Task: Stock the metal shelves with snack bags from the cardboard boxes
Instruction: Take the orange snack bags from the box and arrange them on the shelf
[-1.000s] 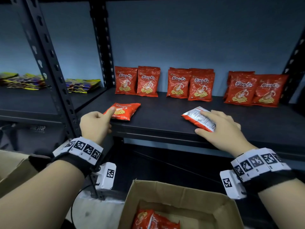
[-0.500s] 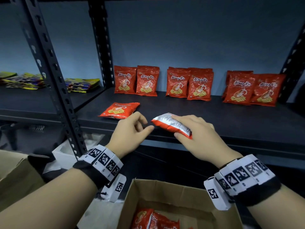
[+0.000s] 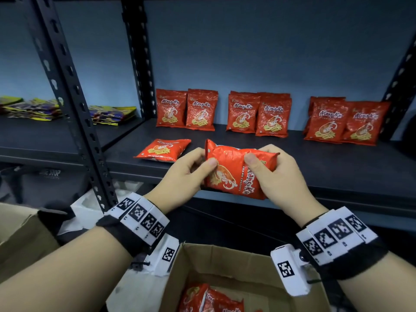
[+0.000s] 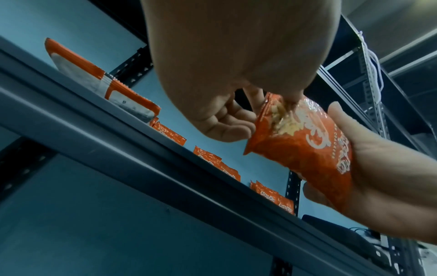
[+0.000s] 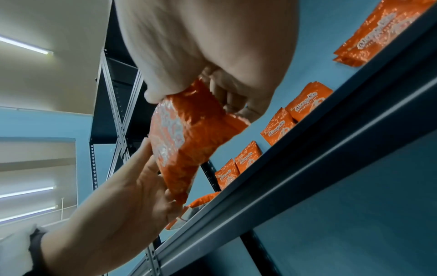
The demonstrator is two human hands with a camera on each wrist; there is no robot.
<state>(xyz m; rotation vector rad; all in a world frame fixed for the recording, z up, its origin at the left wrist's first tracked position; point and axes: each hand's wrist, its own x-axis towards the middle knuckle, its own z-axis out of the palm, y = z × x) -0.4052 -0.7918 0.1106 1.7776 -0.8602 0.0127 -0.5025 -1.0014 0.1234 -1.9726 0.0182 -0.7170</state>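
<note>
The metal shelf (image 3: 304,158) is only partly stocked. Along its back, six or more red bags (image 3: 258,114) are stood upright against the wall in three pairs, with gaps left between the pairs; behind some of them more bags seem to be hidden, but the number cannot be told. The front part of the shelf is mostly bare.

Below the shelf edge, an open cardboard box (image 3: 225,260) is seen, and a few red bags are still inside it, so unpacking is judged not finished. A second box (image 3: 20,230) is partly visible at the left; its content is not shown.

On the neighbouring shelf at the left, flat yellow and purple packs (image 3: 108,113) are piled.

Near the front edge one loose bag (image 3: 163,149) is laid flat, not yet stood up.

The held bag (image 3: 236,170) is kept in the air just before the shelf edge, turned sideways with its printed face to the person. It is pinched at one end by the left hand (image 3: 182,176), thumb on the front, and at the other end by the right hand (image 3: 279,176) in the same way. Its placing in the row is judged still to be done.
</note>
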